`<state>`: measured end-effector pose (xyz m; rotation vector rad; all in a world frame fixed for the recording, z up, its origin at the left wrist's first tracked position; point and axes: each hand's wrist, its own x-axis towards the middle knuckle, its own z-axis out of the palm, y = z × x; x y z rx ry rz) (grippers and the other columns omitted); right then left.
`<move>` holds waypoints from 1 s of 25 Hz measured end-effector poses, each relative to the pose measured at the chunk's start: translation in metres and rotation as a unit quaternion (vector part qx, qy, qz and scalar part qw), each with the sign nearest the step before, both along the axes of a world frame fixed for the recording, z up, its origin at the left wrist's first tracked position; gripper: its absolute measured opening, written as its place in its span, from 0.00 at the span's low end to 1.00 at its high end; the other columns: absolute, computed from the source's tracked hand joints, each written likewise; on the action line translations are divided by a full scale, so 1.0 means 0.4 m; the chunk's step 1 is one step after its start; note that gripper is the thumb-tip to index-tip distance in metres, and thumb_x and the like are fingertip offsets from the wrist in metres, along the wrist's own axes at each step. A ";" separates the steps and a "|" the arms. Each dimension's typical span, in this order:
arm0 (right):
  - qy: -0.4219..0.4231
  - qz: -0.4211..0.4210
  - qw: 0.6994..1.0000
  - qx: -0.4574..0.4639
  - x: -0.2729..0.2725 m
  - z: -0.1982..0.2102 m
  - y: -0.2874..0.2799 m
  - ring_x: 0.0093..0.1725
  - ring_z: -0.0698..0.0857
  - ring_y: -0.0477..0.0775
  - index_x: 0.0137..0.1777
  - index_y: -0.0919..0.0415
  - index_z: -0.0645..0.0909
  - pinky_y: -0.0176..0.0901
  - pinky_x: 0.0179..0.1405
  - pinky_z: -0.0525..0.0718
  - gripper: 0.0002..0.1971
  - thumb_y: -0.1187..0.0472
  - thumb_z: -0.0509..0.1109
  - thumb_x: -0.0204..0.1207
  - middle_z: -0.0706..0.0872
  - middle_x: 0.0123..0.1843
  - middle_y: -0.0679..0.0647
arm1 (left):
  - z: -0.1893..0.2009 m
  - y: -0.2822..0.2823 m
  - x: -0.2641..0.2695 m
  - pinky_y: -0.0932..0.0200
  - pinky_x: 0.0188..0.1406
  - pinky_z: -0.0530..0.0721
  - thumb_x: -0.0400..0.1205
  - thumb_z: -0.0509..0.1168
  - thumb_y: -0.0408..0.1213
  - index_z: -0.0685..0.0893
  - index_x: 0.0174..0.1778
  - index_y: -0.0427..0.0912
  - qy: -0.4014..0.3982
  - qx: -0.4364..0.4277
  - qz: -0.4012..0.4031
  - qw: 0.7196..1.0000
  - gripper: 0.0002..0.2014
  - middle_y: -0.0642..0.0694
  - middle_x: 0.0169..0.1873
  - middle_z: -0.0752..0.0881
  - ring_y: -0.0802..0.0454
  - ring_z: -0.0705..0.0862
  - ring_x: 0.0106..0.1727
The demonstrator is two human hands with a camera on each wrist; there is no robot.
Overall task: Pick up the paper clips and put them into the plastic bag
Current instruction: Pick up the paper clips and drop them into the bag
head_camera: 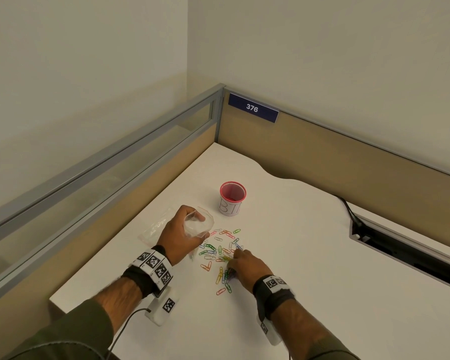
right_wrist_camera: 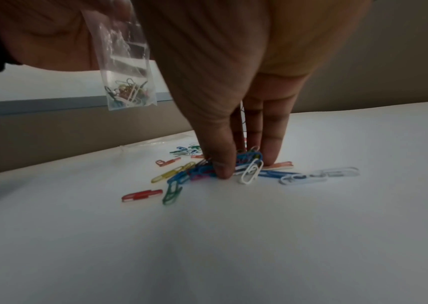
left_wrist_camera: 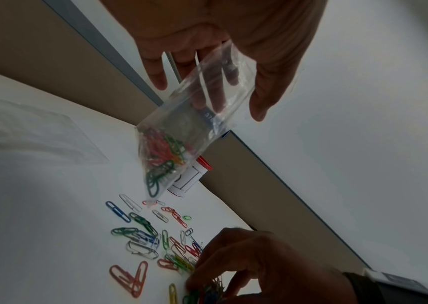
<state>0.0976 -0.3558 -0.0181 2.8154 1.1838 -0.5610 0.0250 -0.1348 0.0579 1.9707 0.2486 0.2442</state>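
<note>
Several coloured paper clips (head_camera: 218, 253) lie scattered on the white table (head_camera: 309, 255). My left hand (head_camera: 185, 227) grips a small clear plastic bag (head_camera: 199, 226) by its mouth and holds it above the clips. The bag (left_wrist_camera: 181, 131) hangs down with several clips at its bottom. It also shows in the right wrist view as the bag (right_wrist_camera: 127, 67). My right hand (head_camera: 240, 263) is down on the pile. Its thumb and fingertips (right_wrist_camera: 223, 170) pinch a bunch of blue and white clips (right_wrist_camera: 249, 164) against the table.
A pink mesh cup (head_camera: 232, 198) with a white paper label stands behind the clips. A second flat clear bag (head_camera: 153, 226) lies left of my left hand. Partition walls close the back and left. A cable slot (head_camera: 400, 242) opens at the right.
</note>
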 end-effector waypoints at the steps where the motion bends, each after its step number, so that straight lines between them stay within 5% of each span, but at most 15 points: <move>1: -0.010 -0.003 1.000 -0.002 0.002 -0.003 0.001 0.61 0.79 0.62 0.60 0.56 0.81 0.55 0.54 0.85 0.11 0.56 0.68 0.80 0.79 0.60 0.58 | 0.001 0.000 0.001 0.68 0.60 0.74 0.72 0.80 0.37 0.76 0.55 0.49 0.001 -0.003 0.000 1.000 0.22 0.52 0.56 0.84 0.53 0.81 0.66; 11: 0.017 -0.215 0.970 0.110 0.064 0.044 -0.034 0.54 0.86 0.58 0.53 0.62 0.86 0.44 0.56 0.82 0.09 0.64 0.66 0.79 0.88 0.54 0.58 | -0.006 -0.005 0.022 0.57 0.67 0.77 0.71 0.80 0.39 0.76 0.55 0.48 0.011 0.000 -0.003 1.000 0.22 0.50 0.57 0.85 0.51 0.82 0.66; 16: 0.053 -0.298 0.904 0.301 0.079 0.161 -0.044 0.37 0.85 0.53 0.42 0.64 0.89 0.38 0.39 0.82 0.02 0.68 0.75 0.72 0.88 0.37 0.55 | -0.020 -0.017 0.038 0.58 0.65 0.76 0.71 0.80 0.38 0.76 0.55 0.48 0.022 0.001 -0.003 1.000 0.22 0.49 0.58 0.85 0.50 0.82 0.66; 19: 0.094 -0.294 0.861 0.404 0.070 0.282 -0.014 0.36 0.88 0.51 0.44 0.65 0.89 0.29 0.38 0.84 0.03 0.68 0.77 0.71 0.91 0.37 0.58 | -0.022 -0.029 0.046 0.59 0.65 0.77 0.71 0.80 0.37 0.76 0.55 0.48 0.026 0.004 -0.008 1.000 0.22 0.48 0.58 0.85 0.50 0.82 0.66; 22: 0.142 -0.267 0.824 0.480 0.055 0.372 0.050 0.39 0.91 0.52 0.47 0.65 0.89 0.33 0.42 0.89 0.06 0.68 0.77 0.71 0.92 0.41 0.59 | -0.022 -0.043 0.053 0.59 0.63 0.77 0.71 0.80 0.37 0.75 0.55 0.48 0.028 0.003 -0.015 0.999 0.23 0.51 0.58 0.85 0.51 0.82 0.66; 25: 0.163 -0.243 0.820 0.491 0.038 0.397 0.116 0.39 0.91 0.51 0.47 0.63 0.89 0.32 0.43 0.89 0.06 0.68 0.77 0.71 0.92 0.41 0.57 | -0.018 -0.057 0.057 0.60 0.62 0.77 0.71 0.79 0.37 0.75 0.56 0.49 0.020 0.007 -0.026 0.999 0.23 0.52 0.56 0.85 0.52 0.82 0.64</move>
